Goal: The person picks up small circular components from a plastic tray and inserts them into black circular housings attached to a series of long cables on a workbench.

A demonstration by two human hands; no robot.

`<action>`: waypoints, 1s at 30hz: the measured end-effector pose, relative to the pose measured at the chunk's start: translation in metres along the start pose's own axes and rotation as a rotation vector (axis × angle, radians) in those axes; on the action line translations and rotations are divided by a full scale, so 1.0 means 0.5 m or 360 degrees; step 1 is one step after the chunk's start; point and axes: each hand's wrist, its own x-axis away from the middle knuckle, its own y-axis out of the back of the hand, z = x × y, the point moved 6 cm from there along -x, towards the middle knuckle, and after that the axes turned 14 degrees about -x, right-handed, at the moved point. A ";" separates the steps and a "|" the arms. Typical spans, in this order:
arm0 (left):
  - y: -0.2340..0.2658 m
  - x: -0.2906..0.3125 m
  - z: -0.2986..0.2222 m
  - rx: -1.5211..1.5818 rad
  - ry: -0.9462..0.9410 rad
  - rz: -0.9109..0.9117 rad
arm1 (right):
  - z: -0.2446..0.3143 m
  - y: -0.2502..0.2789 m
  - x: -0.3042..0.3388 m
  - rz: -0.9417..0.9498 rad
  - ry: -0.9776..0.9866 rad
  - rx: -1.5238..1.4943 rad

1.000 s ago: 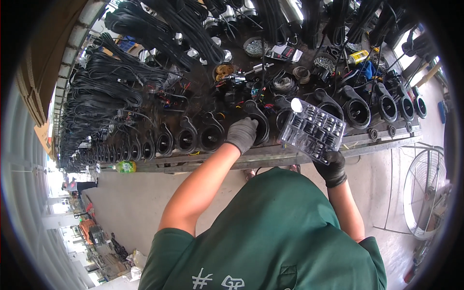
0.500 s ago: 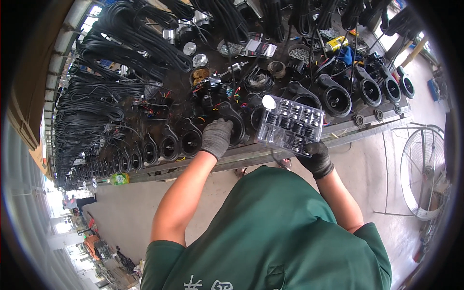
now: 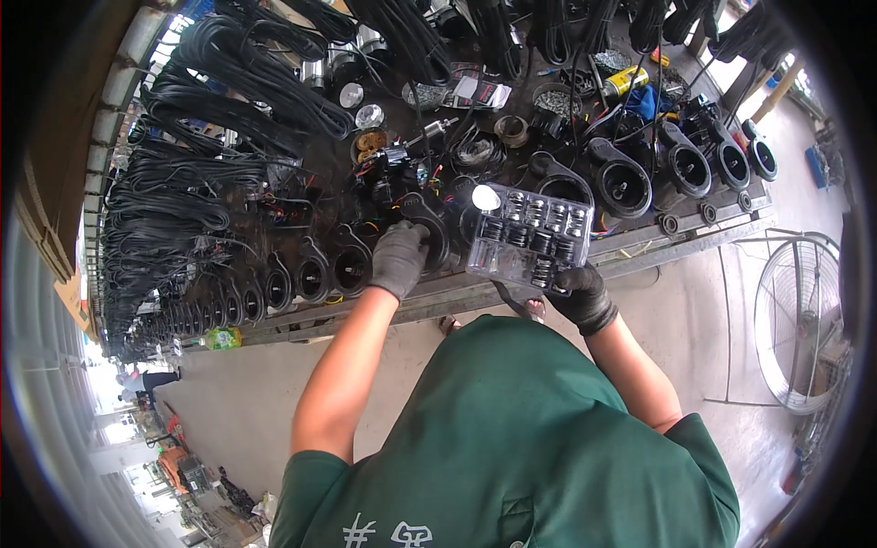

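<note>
My gloved left hand (image 3: 399,259) is closed at the left edge of a black round housing (image 3: 440,239) standing at the bench's front. Its fingertips are partly hidden against the housing, so a small part between them cannot be made out. In my gloved right hand (image 3: 585,300) is a clear plastic compartment box (image 3: 481,258), gripped by its lower right corner and tilted toward me. Small dark and silvery ring-shaped parts (image 3: 541,242) lie stacked in its compartments. A round white piece (image 3: 485,197) sits at the box's upper left corner.
More black housings (image 3: 624,184) line the bench's front edge (image 3: 639,260) on both sides. Coiled black cables (image 3: 265,82) hang and lie behind them. A yellow can (image 3: 625,82), bowls of small metal parts (image 3: 554,99) and loose rings (image 3: 708,214) lie rightward. A large fan (image 3: 797,320) stands right.
The view has shifted slightly, moving the bench a little leftward in it. The box has come slightly left, nearer my left hand, which stays at the same housing.
</note>
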 end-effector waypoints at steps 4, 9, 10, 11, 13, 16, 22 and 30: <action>0.145 0.072 -0.105 0.0444 0.0012 -0.0651 | 0.002 0.010 0.003 -0.0049 -0.0036 0.0096; 0.225 0.120 -0.299 0.0622 -0.0527 -0.0602 | -0.007 -0.050 -0.006 0.0007 -0.0075 -0.0021; 0.223 0.118 -0.314 0.0574 -0.0519 -0.0520 | -0.006 -0.056 -0.006 0.0009 -0.0055 -0.0023; 0.219 0.116 -0.323 0.0527 -0.0511 -0.0437 | -0.006 -0.064 -0.005 0.0006 -0.0055 0.0013; 0.211 0.112 -0.322 0.0509 -0.0522 -0.0447 | -0.001 -0.072 -0.002 0.0033 -0.0121 0.0004; 0.214 0.113 -0.330 0.0522 -0.0542 -0.0407 | -0.005 -0.049 0.003 0.0041 -0.0215 -0.0039; 0.176 0.102 -0.327 0.1005 -0.0373 -0.0186 | -0.001 -0.044 0.011 -0.0003 -0.0183 0.0038; 0.174 0.065 -0.306 0.0860 -0.0313 0.0000 | -0.001 -0.062 0.009 0.0068 -0.0062 0.0436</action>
